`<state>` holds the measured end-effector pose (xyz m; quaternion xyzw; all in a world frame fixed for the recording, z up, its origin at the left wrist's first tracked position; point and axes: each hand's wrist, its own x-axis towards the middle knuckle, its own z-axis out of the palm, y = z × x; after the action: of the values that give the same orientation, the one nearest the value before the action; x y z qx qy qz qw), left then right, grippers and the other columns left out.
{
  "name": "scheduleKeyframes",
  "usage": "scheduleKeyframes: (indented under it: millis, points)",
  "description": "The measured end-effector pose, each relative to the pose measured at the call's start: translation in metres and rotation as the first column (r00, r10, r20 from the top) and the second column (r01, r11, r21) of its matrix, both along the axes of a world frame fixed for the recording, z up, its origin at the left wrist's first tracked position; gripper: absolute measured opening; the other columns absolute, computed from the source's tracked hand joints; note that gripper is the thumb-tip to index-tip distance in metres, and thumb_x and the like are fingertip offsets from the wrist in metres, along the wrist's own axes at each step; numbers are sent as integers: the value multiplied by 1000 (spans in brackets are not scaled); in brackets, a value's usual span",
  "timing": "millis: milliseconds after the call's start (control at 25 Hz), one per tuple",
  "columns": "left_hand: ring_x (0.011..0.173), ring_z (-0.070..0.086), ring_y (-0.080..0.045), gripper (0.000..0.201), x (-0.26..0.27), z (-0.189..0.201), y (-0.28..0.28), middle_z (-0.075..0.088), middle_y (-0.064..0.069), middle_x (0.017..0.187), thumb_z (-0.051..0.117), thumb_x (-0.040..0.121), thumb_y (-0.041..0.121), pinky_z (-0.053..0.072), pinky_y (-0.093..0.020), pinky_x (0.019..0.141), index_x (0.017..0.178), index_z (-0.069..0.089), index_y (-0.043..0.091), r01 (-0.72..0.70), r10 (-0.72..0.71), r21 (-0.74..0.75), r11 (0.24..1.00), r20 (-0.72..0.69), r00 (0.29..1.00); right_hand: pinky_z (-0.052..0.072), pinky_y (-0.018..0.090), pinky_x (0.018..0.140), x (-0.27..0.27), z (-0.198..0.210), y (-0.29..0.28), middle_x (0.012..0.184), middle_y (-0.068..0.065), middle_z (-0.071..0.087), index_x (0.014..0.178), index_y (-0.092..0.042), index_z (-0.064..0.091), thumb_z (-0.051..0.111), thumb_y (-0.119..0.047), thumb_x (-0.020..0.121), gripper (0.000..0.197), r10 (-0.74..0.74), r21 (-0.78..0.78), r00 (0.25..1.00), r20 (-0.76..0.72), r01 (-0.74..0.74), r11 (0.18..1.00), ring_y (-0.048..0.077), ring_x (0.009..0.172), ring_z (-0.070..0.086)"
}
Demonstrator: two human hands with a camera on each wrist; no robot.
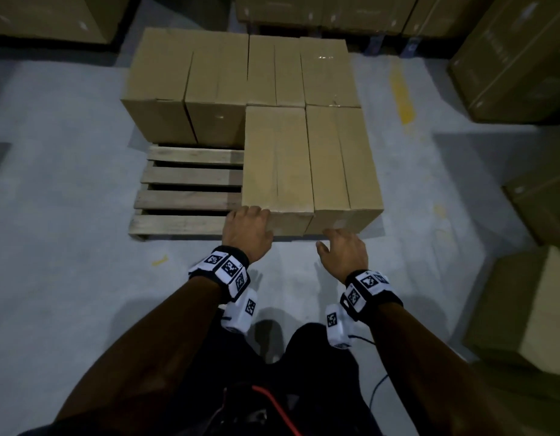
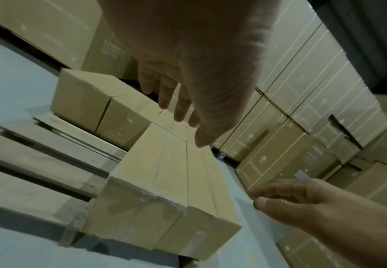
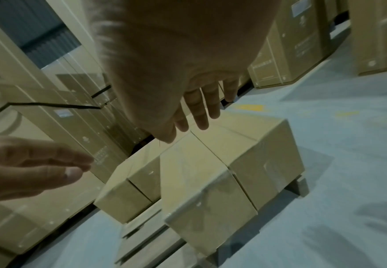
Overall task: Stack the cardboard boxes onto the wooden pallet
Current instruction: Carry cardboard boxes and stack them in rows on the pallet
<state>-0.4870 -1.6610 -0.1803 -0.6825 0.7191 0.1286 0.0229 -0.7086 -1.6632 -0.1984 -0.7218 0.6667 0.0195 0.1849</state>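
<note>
While the wooden pallet (image 1: 184, 199) lay on the pale grey concrete floor (image 1: 52, 184) at the centre of the head view, plain brown cardboard boxes (image 1: 240, 70) with taped seams covered its upper part and its right side, leaving rough bare slats at the lower left. The nearest box (image 1: 277, 158), a long rectangular carton, sat at mid-frame, flush against another carton (image 1: 343, 162) on its right. The left hand (image 1: 248, 231) rested at that box's lower left corner in the head view, though the wrist views showed its fingers straight and apart, seemingly just clear of the cardboard. The right hand (image 1: 344, 251) hovered spread and relaxed below the right carton's front face, holding nothing. Larger printed cartons (image 1: 508, 58) lined the frame's top and right edges.
</note>
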Motion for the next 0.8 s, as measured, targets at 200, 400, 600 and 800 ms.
scheduleKeyframes:
  millis: [200,400,600,800]
  points:
    - [122,50,-29,46,-25,123,20,57,-7,134,48,94,34,41,-41,98,136,51,16,12,-12,8,1000,-3,1000,46,41,92,-24,128,15,123,16,65,129,-12,61,53,-33,98,39,3,28,999,35,-4,1000,36,114,58]
    - [122,50,-29,47,-48,161,13,57,-7,134,49,94,39,42,-42,98,136,51,17,10,-9,-48,999,13,1000,46,42,93,-45,166,5,129,18,59,136,-12,56,51,-30,98,42,16,5,998,62,-16,1000,38,118,54]
    - [126,47,-30,49,-69,165,11,53,-7,140,48,96,41,40,-42,101,140,47,18,-13,13,-51,999,6,1000,46,41,95,-64,166,8,132,18,58,140,-13,54,53,-29,98,45,2,0,994,110,-2,1000,37,120,54]
    - [125,48,-30,49,-81,160,-11,54,-8,139,49,96,39,41,-41,101,140,49,17,-8,8,-31,999,-28,1000,46,43,98,-74,161,-11,135,17,57,141,-16,52,53,-31,97,46,-34,33,993,117,30,999,37,123,52]
